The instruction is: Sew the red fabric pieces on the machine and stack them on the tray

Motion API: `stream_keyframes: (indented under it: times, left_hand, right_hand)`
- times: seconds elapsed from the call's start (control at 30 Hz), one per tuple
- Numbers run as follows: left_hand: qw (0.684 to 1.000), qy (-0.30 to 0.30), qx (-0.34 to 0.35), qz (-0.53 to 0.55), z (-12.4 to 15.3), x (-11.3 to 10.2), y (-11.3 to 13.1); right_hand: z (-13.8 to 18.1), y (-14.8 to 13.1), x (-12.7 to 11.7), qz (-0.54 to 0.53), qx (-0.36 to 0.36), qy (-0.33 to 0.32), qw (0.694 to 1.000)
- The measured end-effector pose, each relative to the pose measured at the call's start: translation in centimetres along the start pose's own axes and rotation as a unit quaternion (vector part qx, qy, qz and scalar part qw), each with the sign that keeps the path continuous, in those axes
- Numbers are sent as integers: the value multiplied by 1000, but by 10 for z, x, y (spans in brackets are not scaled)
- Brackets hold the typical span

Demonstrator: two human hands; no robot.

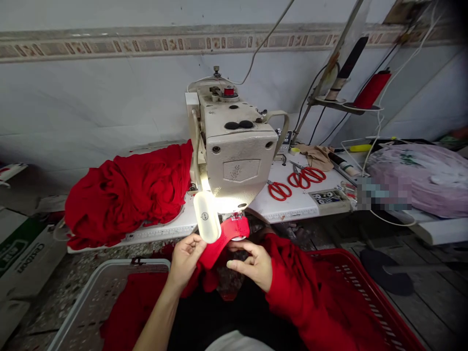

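A strip of red knit fabric (223, 242) lies under the needle area of the sewing machine (237, 161) and hangs toward me. My left hand (186, 258) pinches its left edge, just below the lit oval lamp (207, 217). Close to the strip's right side is my right hand (252, 264), thumb and fingers apart, with nothing visible between them. Its fingertips are near the strip's lower edge; whether they touch it is hard to tell. More red cloth (292, 282) covers my right forearm.
A red fabric heap (131, 185) lies left of the machine. Red-handled scissors (280, 191) and a parts tray (329, 197) sit to the right. Below stand a white basket (106, 273) and a red basket (347, 258). A thread stand (329, 102) rises at back right.
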State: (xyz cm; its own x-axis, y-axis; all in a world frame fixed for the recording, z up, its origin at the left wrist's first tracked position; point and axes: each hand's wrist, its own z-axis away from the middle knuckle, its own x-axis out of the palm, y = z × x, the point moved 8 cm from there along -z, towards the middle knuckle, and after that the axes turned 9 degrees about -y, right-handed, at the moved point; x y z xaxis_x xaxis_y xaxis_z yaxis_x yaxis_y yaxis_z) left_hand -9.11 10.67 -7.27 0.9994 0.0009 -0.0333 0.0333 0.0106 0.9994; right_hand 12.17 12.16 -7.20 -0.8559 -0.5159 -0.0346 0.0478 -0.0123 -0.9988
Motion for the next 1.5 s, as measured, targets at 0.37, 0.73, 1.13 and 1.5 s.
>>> stream_keyframes:
  times: [0.37,0.73,1.13,1.5]
  left_hand:
    - [963,-259,63,-48,20,76,50]
    - [947,-303,-56,-93,21,99,22]
    - [964,-97,133,-210,11,57,69]
    - [991,-31,24,-125,-17,46,68]
  right_hand:
    - [36,-36,-1,99,64,-198,973]
    - [24,-18,-40,80,62,-142,985]
    - [12,-66,-48,65,-44,16,997]
    - [-13,-49,-71,-8,-14,81,997]
